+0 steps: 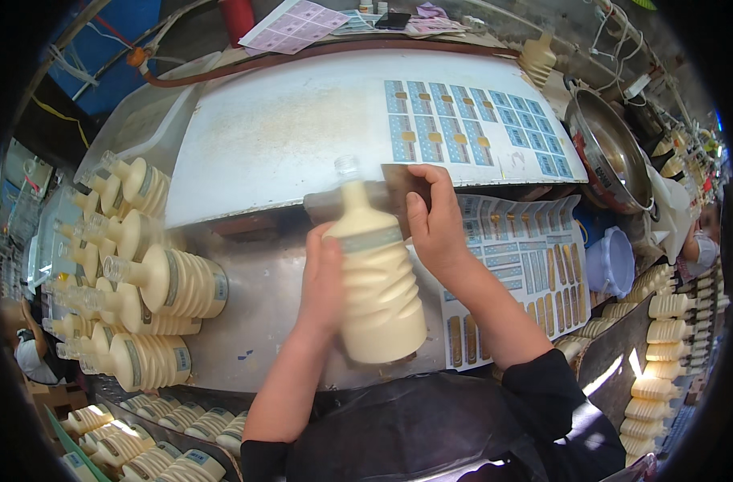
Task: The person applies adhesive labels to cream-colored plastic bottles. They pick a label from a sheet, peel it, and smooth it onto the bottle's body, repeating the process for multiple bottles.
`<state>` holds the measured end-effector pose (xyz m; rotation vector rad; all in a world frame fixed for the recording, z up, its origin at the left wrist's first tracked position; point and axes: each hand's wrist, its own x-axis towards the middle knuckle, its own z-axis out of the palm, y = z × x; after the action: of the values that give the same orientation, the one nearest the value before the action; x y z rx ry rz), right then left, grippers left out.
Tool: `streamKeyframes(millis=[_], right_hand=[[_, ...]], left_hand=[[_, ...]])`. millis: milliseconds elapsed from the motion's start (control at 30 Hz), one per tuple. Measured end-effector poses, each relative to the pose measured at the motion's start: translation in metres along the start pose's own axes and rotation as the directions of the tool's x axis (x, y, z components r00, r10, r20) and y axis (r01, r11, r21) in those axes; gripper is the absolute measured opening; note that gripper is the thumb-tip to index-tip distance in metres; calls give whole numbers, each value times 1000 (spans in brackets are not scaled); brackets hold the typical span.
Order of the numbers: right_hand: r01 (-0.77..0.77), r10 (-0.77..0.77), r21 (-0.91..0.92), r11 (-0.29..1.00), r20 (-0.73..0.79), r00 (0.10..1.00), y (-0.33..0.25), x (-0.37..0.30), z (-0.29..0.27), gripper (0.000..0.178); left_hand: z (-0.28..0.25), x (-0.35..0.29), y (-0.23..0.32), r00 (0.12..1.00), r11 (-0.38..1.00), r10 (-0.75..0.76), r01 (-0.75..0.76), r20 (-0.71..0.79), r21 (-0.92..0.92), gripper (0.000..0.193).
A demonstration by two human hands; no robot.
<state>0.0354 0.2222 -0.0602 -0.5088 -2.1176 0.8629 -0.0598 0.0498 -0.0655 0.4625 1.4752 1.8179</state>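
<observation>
A cream-coloured bottle (pixel 382 297) with a ribbed body, a clear threaded neck and a grey-green band round its shoulder stands upright in front of me. My left hand (pixel 322 277) is closed round its left side, slightly blurred. My right hand (pixel 438 221) pinches a flat dark brown piece (pixel 398 186) between thumb and fingers, close to the bottle's shoulder. I cannot tell if that piece touches the bottle. Behind the neck sits a grey block (pixel 322 206), partly hidden by the bottle. A sheet of blue and gold labels (pixel 535 273) lies beneath my right forearm.
Similar bottles (pixel 177 281) lie stacked at the left. More fill trays at the lower left (pixel 133 446) and right (pixel 651 390). Blue labels (pixel 438 128) lie on the raised white board (pixel 286 161). A large metal pan (pixel 611 149) and a lilac bucket (pixel 610 261) stand right.
</observation>
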Motion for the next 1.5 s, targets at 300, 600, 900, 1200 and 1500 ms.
streamKeyframes(millis=[300, 600, 900, 1200, 1500], right_hand=[[-106, 109, 149, 983, -16, 994, -30, 1, -11, 36], [-158, 174, -104, 982, 165, 971, -91, 22, 15, 32], [203, -132, -288, 936, 250, 959, -103, 19, 40, 20], [-119, 127, -108, 987, 69, 989, -22, 3, -10, 34], [-125, 123, 228, 965, 24, 992, -43, 3, -23, 40]], left_hand=[[-2, -19, 0, 995, 977, -89, 98, 55, -189, 53], [17, -31, 13, 990, 805, 141, -98, -28, 585, 82], [32, -34, 51, 993, 730, 120, -100, 16, 676, 83], [13, -50, 17, 982, 683, 165, -178, 88, 709, 103], [14, -51, 2, 978, 794, 207, -158, -17, 588, 105]])
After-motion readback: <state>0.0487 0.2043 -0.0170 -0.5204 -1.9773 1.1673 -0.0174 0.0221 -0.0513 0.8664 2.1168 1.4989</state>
